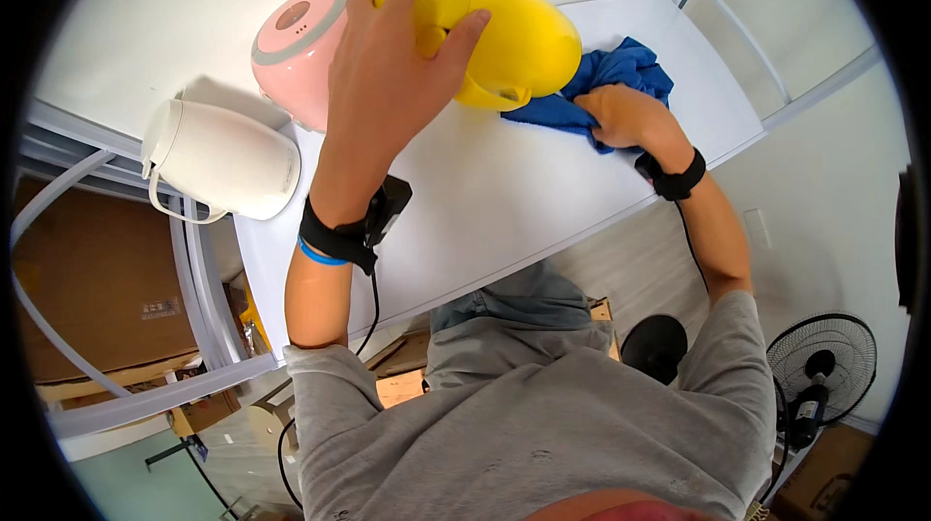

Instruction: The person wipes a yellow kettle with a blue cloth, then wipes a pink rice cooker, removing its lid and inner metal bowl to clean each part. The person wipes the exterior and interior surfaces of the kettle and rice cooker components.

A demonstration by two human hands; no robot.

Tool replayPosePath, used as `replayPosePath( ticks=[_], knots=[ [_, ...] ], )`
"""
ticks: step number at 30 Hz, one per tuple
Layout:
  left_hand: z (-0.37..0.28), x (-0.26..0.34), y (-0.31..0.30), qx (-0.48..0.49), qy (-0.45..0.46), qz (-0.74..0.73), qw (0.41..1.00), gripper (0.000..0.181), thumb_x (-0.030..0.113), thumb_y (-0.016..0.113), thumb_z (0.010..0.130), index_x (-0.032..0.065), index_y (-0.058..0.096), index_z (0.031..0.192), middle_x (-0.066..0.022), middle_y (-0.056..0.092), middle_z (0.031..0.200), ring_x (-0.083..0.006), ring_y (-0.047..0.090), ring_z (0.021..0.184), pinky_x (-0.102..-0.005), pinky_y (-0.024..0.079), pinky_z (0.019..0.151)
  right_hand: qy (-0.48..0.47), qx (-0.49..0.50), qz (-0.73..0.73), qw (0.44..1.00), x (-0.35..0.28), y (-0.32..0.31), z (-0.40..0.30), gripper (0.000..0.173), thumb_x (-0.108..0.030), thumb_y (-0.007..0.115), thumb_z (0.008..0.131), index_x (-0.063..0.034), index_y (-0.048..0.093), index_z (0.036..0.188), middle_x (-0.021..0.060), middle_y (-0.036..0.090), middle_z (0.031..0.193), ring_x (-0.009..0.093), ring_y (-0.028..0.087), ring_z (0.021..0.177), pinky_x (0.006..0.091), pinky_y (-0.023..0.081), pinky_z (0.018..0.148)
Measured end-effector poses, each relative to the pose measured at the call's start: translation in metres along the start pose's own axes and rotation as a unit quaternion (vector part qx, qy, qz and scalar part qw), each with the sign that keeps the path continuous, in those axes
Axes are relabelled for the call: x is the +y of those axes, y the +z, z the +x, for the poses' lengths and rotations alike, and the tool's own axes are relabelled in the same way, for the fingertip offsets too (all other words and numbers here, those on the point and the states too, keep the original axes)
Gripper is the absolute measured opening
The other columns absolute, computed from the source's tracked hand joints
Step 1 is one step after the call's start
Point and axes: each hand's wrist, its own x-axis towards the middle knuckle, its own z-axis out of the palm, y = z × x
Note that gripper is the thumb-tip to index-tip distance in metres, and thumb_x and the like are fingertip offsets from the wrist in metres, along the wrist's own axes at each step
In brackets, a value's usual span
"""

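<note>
A glossy yellow insulated jug (509, 26) is tilted over the white tabletop (465, 193), its lid end toward the left and its base toward the right. Across its lid end, with fingers and thumb spread around it, lies my left hand (389, 73). The jug's handle faces me and is partly hidden behind the hand. My right hand (629, 117) grips a crumpled blue cloth (629, 70) on the tabletop, close to the jug's base. Whether the cloth touches the jug is hard to tell.
Left of my left hand stand a pink rice cooker (302, 48) and a white lidded jug (225, 157). A wall backs the table. White rails (200, 281) and a cardboard box (94, 288) are at left. A fan (822, 368) stands at lower right. Cables hang from both wrist straps.
</note>
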Motion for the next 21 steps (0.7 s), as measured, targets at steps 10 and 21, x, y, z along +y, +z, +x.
replayPosePath(
  ticks=[10,21],
  knots=[
    [0.034,0.03,0.007,-0.031,-0.045,0.003,0.999,0.062,0.036,0.077,0.103,0.0106,0.059,0.157,-0.0311,0.072,0.119,-0.0424,0.076,0.1,-0.0439,0.062,0.088,-0.1,-0.084,0.023,0.991,-0.04,-0.018,-0.037,0.032,-0.013,0.088,0.07,-0.004,0.075,0.098,0.0166,0.077,0.091,0.043,0.075,0.094,0.0491,0.059,0.077],
    [0.062,0.044,0.067,0.065,0.092,-0.007,0.994,0.057,0.041,0.076,0.101,0.0122,0.068,0.149,-0.0327,0.069,0.117,-0.0491,0.073,0.105,-0.0508,0.063,0.088,-0.202,0.049,0.064,0.976,-0.104,-0.005,-0.052,0.048,-0.011,0.089,0.081,-0.0077,0.068,0.124,0.0119,0.068,0.115,0.035,0.07,0.111,0.0445,0.062,0.089]
  ],
)
